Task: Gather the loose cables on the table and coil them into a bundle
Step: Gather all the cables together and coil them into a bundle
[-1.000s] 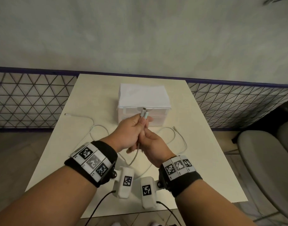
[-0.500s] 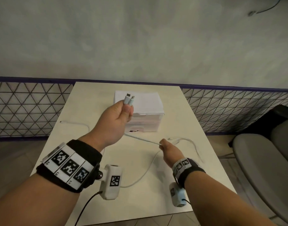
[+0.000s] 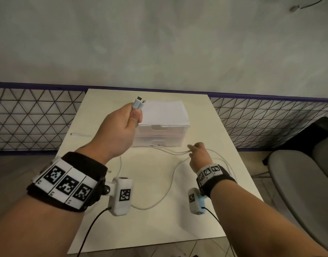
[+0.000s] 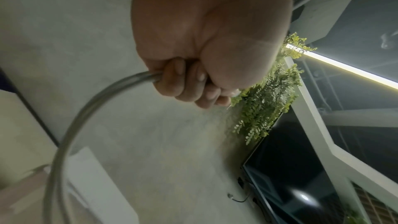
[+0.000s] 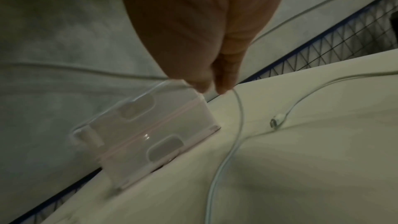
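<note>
Fingers and thumb of the left hand (image 3: pixel 120 127) are curling tight around two pale plastic connector ends (image 3: pixel 139 102), holding them raised above the white plastic drawer box (image 3: pixel 163 123). In the left wrist view the thin white cables (image 4: pixel 86 106) are arcing down out of that fist. The right hand (image 3: pixel 197 154) is pinching the same strands farther along, just in front of the box and low over the cream rectangular table (image 3: pixel 141 229).

A second ago both hands were clasped together around the plugs; now they are spreading well apart, so the slack is sliding out between them. That suggests the ends are gathered and the person is drawing out a length for the first loop. Most of the cable is still lying loose on the table, and another plug (image 5: pixel 276 121) is resting there uncollected.
</note>
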Tool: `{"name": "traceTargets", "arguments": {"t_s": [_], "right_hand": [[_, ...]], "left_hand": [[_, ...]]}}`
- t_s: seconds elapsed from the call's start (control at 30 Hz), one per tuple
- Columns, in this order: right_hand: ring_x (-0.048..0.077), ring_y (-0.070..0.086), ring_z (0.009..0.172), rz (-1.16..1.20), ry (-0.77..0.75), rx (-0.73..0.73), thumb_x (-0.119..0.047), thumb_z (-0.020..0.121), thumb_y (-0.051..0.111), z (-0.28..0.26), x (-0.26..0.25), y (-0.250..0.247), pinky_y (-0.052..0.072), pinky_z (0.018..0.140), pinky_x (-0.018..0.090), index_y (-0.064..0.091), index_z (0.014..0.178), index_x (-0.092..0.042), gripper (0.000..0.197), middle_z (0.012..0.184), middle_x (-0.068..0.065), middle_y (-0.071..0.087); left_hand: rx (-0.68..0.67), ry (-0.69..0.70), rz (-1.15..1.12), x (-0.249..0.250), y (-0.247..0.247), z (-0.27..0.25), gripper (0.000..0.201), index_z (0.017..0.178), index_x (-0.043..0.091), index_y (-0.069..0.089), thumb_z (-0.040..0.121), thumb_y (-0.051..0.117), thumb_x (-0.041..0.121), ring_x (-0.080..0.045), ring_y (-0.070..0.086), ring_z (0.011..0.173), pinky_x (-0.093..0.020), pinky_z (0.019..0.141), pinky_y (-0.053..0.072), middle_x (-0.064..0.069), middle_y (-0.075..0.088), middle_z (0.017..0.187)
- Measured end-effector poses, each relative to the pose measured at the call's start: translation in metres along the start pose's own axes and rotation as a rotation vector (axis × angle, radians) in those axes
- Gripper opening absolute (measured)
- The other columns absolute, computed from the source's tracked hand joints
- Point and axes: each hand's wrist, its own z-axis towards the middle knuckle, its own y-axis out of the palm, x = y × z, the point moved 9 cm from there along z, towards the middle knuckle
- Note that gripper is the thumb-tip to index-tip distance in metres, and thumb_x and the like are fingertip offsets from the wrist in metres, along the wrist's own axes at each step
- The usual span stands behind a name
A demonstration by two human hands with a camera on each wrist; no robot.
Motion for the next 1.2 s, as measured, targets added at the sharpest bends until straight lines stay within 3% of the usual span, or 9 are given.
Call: {"name": "traceTargets", "arguments": {"t_s": [0.07,0.17,0.33,0.47,0.57,0.77,0.9,1.07,1.2], "right_hand": [[0.031,0.062,0.092,-0.011,0.021,-0.012,0.010,0.078,0.044,-0.009,-0.009,0.004,0.049,0.068,0.033,0.032,0.141,-0.022,0.072,0.149,0.003,0.019],[0.030,0.060,0.080,0.072,-0.210,0.079,-0.001,0.075,0.050,-0.031,-0.061,-0.002,0.050,0.068,0.034,0.051,0.117,-0.020,0.046,0.128,0.003,0.047],[0.027,0.064,0.093,-0.020,-0.547,-0.370,-0.018,0.078,0.054,-0.063,-0.160,0.081,0.051,0.085,0.032,0.070,0.099,-0.019,0.026,0.101,0.005,0.071],[0.028,0.058,0.112,-0.070,-0.515,-0.444,-0.024,0.089,0.049,-0.047,-0.208,0.137,0.047,0.095,0.036,0.062,0.119,-0.019,0.033,0.122,0.008,0.063],[0.032,0.057,0.112,-0.196,-0.478,-0.437,-0.020,0.093,0.044,-0.032,-0.239,0.159,0.047,0.089,0.037,0.059,0.121,-0.011,0.032,0.124,0.011,0.057],[0.033,0.059,0.110,-0.333,-0.440,-0.431,-0.013,0.092,0.043,-0.020,-0.258,0.185,0.048,0.086,0.040,0.057,0.119,-0.009,0.030,0.123,0.011,0.056],[0.032,0.053,0.113,-0.276,-0.423,-0.389,-0.009,0.091,0.038,-0.022,-0.248,0.169,0.047,0.091,0.042,0.051,0.123,-0.011,0.035,0.124,0.013,0.052],[0.034,0.058,0.104,-0.002,-0.286,-0.263,-0.013,0.093,0.036,-0.027,-0.210,0.106,0.044,0.079,0.035,0.055,0.111,-0.002,0.028,0.113,0.018,0.058],[0.026,0.056,0.080,0.398,-0.151,-0.035,-0.020,0.093,0.044,-0.023,-0.167,0.017,0.037,0.068,0.027,0.057,0.088,-0.007,0.019,0.088,0.012,0.063]], "left_hand": [[-0.010,-0.024,0.004,-0.012,-0.002,-0.002,0.033,0.085,0.019,0.048,0.100,0.027,0.038,-0.021,0.052,0.069,-0.045,0.072,0.048,-0.001,0.053,0.075],[-0.065,-0.082,-0.078,-0.033,-0.002,-0.003,0.031,0.086,0.018,0.047,0.100,0.027,0.037,-0.010,0.040,0.059,-0.032,0.061,0.037,0.006,0.044,0.070],[-0.102,-0.086,-0.195,-0.053,-0.015,-0.001,0.038,0.087,0.010,0.044,0.099,0.025,0.041,-0.013,0.034,0.059,-0.035,0.059,0.034,-0.004,0.039,0.072],[-0.106,-0.066,-0.222,-0.067,-0.026,-0.004,0.034,0.081,0.014,0.042,0.098,0.025,0.038,-0.014,0.034,0.058,-0.032,0.058,0.035,0.011,0.040,0.066],[-0.065,-0.062,-0.230,-0.082,-0.037,-0.006,0.029,0.080,0.022,0.044,0.099,0.024,0.031,-0.012,0.040,0.060,-0.028,0.063,0.042,0.017,0.047,0.064],[-0.003,-0.110,-0.205,-0.110,-0.056,-0.013,0.032,0.075,0.027,0.044,0.101,0.024,0.030,-0.007,0.051,0.064,-0.014,0.071,0.045,0.004,0.046,0.068],[0.023,-0.133,-0.216,-0.120,-0.059,-0.014,0.032,0.075,0.024,0.044,0.099,0.024,0.033,-0.009,0.052,0.064,-0.027,0.077,0.047,0.000,0.045,0.068],[0.086,-0.162,-0.249,-0.125,-0.050,-0.005,0.031,0.078,0.025,0.044,0.102,0.024,0.028,-0.011,0.052,0.065,-0.044,0.084,0.048,0.003,0.043,0.067],[0.165,-0.187,-0.304,-0.115,-0.039,0.009,0.034,0.075,0.029,0.044,0.101,0.024,0.034,-0.016,0.052,0.067,-0.048,0.086,0.048,0.003,0.045,0.067]]}}
